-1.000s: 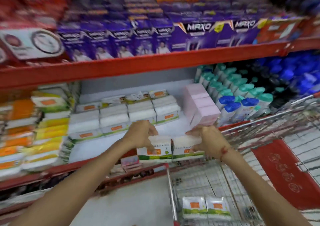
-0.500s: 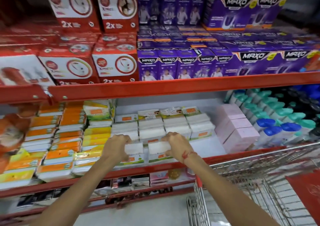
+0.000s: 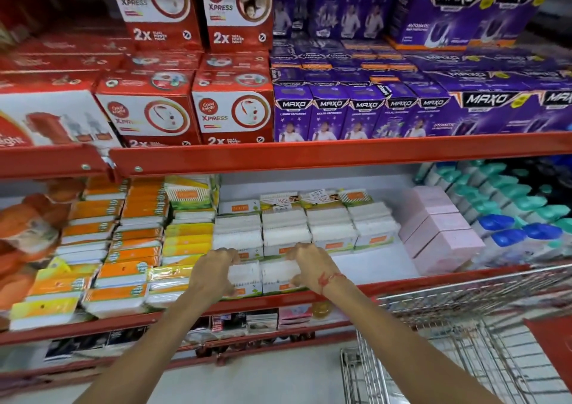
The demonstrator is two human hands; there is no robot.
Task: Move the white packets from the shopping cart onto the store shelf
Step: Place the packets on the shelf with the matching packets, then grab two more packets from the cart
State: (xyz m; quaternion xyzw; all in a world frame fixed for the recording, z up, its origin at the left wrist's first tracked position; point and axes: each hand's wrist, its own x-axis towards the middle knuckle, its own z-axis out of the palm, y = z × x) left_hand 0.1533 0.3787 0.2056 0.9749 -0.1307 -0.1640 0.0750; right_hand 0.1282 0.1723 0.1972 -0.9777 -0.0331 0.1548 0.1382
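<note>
Red shelving fills the view, with red and purple boxes (image 3: pixel 365 112) on the upper tier. On the middle shelf (image 3: pixel 380 265), near its front lip, two white packets (image 3: pixel 263 276) stand upright side by side, printed faces toward the camera, their pair running left to right along the edge. Left hand (image 3: pixel 213 275) curls its fingers over the left packet's outer end; right hand (image 3: pixel 309 267) grips the right packet's end likewise. Both forearms reach forward and upward, converging. Cart (image 3: pixel 464 335) stands lower right.

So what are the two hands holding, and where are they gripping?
Two white packets side by side: left hand grips the left packet's outer end, right hand the right packet's.
</note>
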